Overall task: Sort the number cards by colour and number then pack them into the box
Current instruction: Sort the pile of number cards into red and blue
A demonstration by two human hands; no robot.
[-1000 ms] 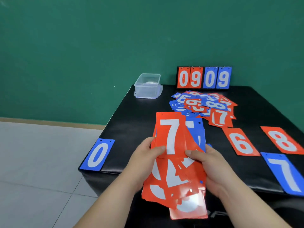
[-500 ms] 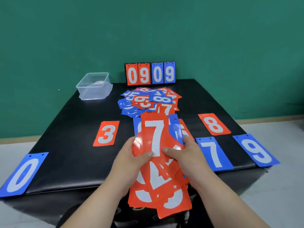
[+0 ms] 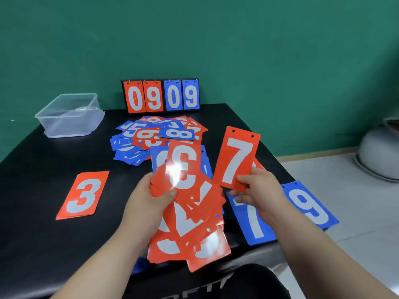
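Sorting in progress, packing not yet begun. The scoreboard (image 3: 160, 96), a black stand showing 0 9 0 9 at the far edge of the black table (image 3: 43, 244), serves as landmark. To its left stands the clear plastic box (image 3: 69, 115), lidless, with no number card discernible inside. Directly in front of the scoreboard lies the unsorted heap (image 3: 155, 137) of mixed red and blue cards, overlapping at all angles. Farther in front and to the left, a red 3 card (image 3: 83, 195) lies flat; whether others lie beneath it cannot be told. Farther in front and to the right lie a blue 7 card (image 3: 252, 225) and, just beside it, a blue 9 card (image 3: 308, 208), each apparently marking a pile. Well in front of the scoreboard, nearest the viewer, the hands are apart. The left hand (image 3: 149, 203) grips a loose fan of red cards (image 3: 190, 229) with a 3 uppermost, thumb on top, some blue showing behind. The right hand (image 3: 261, 190) pinches a single red 7 card (image 3: 236, 160) by its lower edge, clear of the fan. Judged progress: only a few piles are founded; the held fan and the whole heap are left to sort, then every pile must go into the box
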